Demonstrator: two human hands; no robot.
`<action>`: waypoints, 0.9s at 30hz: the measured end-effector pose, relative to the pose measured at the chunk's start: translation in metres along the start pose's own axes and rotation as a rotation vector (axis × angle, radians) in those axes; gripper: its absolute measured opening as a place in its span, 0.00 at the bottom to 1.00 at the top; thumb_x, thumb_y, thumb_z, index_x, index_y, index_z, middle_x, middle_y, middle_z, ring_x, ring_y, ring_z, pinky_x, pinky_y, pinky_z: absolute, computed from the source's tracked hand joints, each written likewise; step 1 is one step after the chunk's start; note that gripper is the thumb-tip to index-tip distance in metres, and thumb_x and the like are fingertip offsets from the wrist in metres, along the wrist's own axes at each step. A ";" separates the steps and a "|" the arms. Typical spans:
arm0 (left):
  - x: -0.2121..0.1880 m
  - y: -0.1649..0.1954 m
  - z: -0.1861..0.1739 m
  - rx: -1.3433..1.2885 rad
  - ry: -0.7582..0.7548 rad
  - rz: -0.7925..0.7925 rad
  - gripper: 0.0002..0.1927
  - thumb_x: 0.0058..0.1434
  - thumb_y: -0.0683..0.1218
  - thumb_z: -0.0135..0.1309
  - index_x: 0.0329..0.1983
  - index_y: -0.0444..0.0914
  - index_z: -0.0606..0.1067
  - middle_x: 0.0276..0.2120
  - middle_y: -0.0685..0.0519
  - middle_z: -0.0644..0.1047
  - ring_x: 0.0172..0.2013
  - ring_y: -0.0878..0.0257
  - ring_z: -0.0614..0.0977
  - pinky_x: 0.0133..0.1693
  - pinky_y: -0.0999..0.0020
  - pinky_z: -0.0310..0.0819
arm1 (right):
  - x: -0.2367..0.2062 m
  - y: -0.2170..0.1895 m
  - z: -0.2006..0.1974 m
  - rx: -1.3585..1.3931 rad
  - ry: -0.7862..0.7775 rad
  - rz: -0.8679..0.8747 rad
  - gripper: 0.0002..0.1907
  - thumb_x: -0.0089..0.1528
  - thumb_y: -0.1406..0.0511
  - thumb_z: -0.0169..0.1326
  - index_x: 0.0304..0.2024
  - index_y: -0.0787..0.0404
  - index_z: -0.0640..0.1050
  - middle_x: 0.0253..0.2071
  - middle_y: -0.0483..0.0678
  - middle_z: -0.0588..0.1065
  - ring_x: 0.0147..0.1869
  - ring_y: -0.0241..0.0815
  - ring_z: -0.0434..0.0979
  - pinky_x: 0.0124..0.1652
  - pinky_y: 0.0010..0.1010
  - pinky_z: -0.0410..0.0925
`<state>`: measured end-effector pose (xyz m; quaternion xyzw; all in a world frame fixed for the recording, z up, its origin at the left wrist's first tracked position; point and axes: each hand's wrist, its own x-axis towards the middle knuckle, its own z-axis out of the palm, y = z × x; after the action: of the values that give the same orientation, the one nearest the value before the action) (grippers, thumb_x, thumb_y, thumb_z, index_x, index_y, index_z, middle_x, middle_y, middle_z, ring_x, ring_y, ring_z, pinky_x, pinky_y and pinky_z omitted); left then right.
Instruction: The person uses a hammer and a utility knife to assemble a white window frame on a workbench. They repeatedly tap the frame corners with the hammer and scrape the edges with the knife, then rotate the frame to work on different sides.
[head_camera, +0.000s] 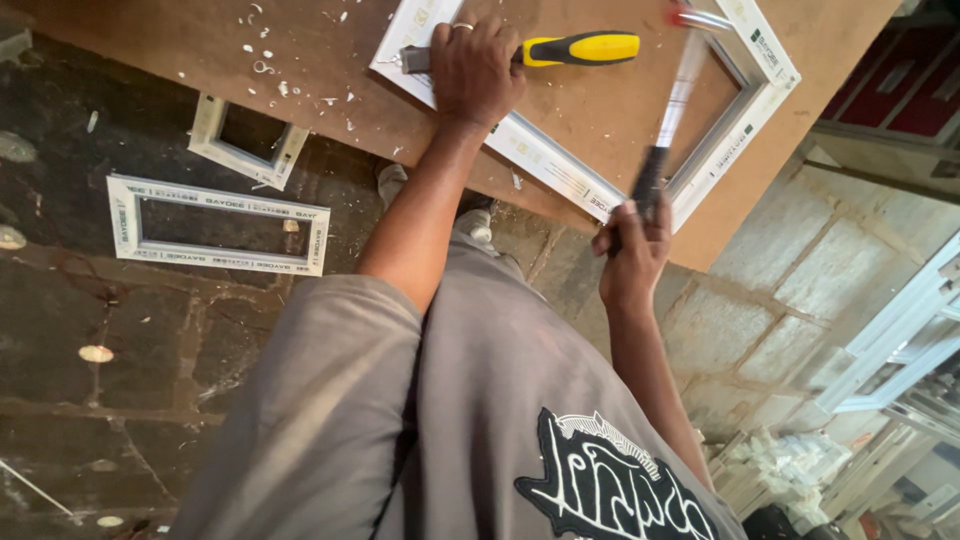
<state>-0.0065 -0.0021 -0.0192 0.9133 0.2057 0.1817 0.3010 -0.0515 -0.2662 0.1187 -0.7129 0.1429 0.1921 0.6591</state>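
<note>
The head camera looks down past a grey shirt with a white printed design onto a brown wooden table (600, 110). On it lies a white plastic window frame (560, 170), its far corner near the table's edge. The left hand (475, 70), a ring on one finger, lies palm down on the near rail of the frame, fingers curled around the metal end of a tool with a yellow and black handle (580, 48); that handle sticks out to the side across the board. The right hand (632, 250) is closed tight around the dark handle of a chisel (668, 120), whose long bright blade reaches up inside the frame toward its far rail. The blade is blurred, so exactly where its tip touches cannot be told. A small red and silver item (695, 17) lies at the frame's far corner, too blurred to name. White plastic shavings (290, 60) are scattered over the table left of the frame.

On the dark stone floor below lie two more white frames: a small square frame (248, 140) just under the table's edge and a long rectangular frame (220, 225) beside it. Further white frames (900, 340) lean at the right.
</note>
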 end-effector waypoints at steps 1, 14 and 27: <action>0.000 0.000 0.000 0.008 0.013 0.009 0.06 0.49 0.46 0.61 0.29 0.45 0.76 0.32 0.55 0.76 0.37 0.53 0.78 0.42 0.54 0.62 | 0.003 0.000 0.001 0.034 0.043 -0.016 0.30 0.70 0.69 0.53 0.73 0.60 0.59 0.32 0.45 0.71 0.25 0.34 0.69 0.26 0.26 0.65; 0.001 -0.001 0.000 0.007 0.014 0.002 0.06 0.49 0.45 0.61 0.28 0.45 0.75 0.31 0.54 0.76 0.35 0.54 0.78 0.41 0.54 0.62 | 0.012 0.003 -0.020 -0.062 0.076 -0.024 0.32 0.70 0.69 0.52 0.74 0.57 0.55 0.31 0.44 0.71 0.26 0.33 0.69 0.24 0.25 0.62; 0.001 -0.002 0.000 0.013 0.002 -0.010 0.07 0.49 0.45 0.61 0.29 0.45 0.74 0.31 0.55 0.76 0.37 0.54 0.77 0.41 0.54 0.62 | 0.004 -0.005 -0.015 -0.172 -0.099 0.044 0.35 0.70 0.70 0.51 0.76 0.52 0.55 0.32 0.45 0.72 0.27 0.33 0.70 0.26 0.23 0.64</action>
<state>-0.0066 -0.0002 -0.0207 0.9140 0.2119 0.1795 0.2958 -0.0449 -0.2805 0.1221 -0.7531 0.1088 0.2529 0.5976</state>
